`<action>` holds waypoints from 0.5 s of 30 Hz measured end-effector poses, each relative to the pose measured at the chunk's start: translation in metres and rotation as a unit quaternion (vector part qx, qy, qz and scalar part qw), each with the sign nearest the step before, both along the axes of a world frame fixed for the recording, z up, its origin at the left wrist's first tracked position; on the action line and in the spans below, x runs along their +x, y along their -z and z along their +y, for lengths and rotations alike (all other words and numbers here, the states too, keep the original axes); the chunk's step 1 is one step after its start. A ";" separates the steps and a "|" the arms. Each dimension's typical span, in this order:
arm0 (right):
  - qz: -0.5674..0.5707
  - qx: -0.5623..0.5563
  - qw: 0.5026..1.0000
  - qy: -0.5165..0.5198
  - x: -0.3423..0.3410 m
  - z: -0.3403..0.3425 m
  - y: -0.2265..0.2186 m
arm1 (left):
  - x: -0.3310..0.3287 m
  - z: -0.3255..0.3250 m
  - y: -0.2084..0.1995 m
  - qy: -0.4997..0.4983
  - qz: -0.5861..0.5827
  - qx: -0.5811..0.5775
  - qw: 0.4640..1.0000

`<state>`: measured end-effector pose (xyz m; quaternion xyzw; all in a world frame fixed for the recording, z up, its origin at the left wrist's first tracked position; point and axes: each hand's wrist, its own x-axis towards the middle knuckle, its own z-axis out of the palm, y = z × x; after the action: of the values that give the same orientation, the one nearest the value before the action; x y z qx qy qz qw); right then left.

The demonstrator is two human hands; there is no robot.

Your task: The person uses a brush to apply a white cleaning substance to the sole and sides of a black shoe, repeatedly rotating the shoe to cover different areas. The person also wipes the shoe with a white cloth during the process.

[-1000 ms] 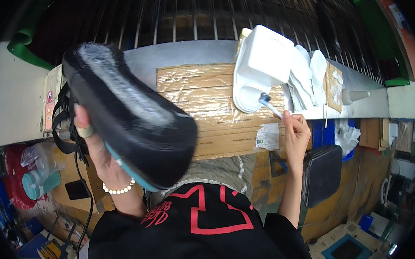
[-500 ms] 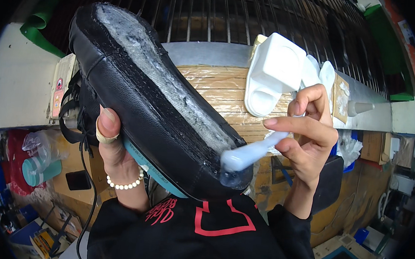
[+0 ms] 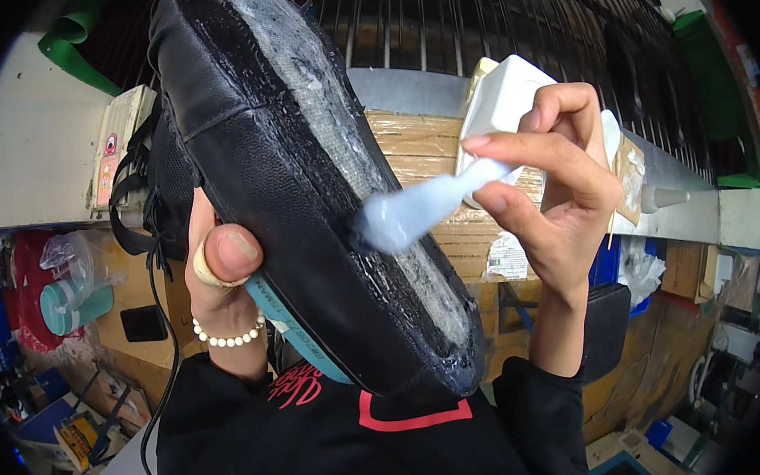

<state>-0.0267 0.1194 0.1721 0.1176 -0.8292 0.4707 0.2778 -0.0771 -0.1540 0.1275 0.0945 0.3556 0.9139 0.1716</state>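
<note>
Head view: hands apart, left clamping a black shoe slanting down rightward, right a brush.

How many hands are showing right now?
2: the left hand, partly hidden by the black shoe it holds, and the right hand, at picture right, pinching a pale brush.

Behind the black shoe, most fingers of our left hand are hidden from us. Over the shoe, we see the pale brush only blurred, its bristles indistinct. Right of the shoe, our right hand covers part of the white container.
</note>
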 end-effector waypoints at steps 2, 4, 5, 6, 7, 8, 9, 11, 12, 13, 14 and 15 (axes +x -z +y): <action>-0.011 -0.007 0.999 -0.047 0.000 0.005 0.002 | 0.000 0.001 0.000 0.001 -0.004 0.003 1.000; -0.014 -0.016 0.996 -0.087 0.001 0.011 0.003 | 0.000 0.003 -0.001 0.006 -0.009 0.004 1.000; -0.001 -0.020 0.994 -0.104 0.000 0.014 0.005 | -0.001 0.004 -0.001 0.009 -0.013 0.003 1.000; 0.009 -0.023 0.992 -0.120 0.001 0.016 0.006 | 0.000 0.005 -0.001 0.012 -0.018 0.006 1.000; 0.009 -0.034 0.992 -0.123 0.001 0.017 0.008 | 0.000 0.006 -0.001 0.014 -0.022 0.008 1.000; 0.005 -0.028 0.992 -0.125 0.001 0.019 0.008 | 0.000 0.007 -0.002 0.016 -0.027 0.012 0.999; 0.003 -0.025 0.991 -0.131 0.002 0.020 0.009 | 0.000 0.007 -0.002 0.018 -0.031 0.012 0.999; 0.003 -0.027 0.990 -0.140 0.001 0.022 0.011 | 0.001 0.008 -0.004 0.021 -0.042 0.018 0.999; 0.003 -0.031 0.989 -0.145 0.001 0.023 0.011 | 0.001 0.008 -0.004 0.021 -0.049 0.022 0.998; 0.003 -0.029 0.988 -0.151 0.000 0.023 0.011 | 0.001 0.008 -0.005 0.021 -0.057 0.027 0.998; 0.002 -0.024 0.988 -0.152 -0.001 0.023 0.011 | 0.002 0.009 -0.005 0.020 -0.067 0.032 0.997; 0.002 -0.012 0.988 -0.156 -0.002 0.024 0.011 | 0.002 0.010 -0.005 0.018 -0.078 0.040 0.996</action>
<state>-0.0291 0.1429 0.1607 0.2431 -0.7947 0.5175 0.2038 -0.0747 -0.1439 0.1324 0.0357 0.3028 0.9285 0.2118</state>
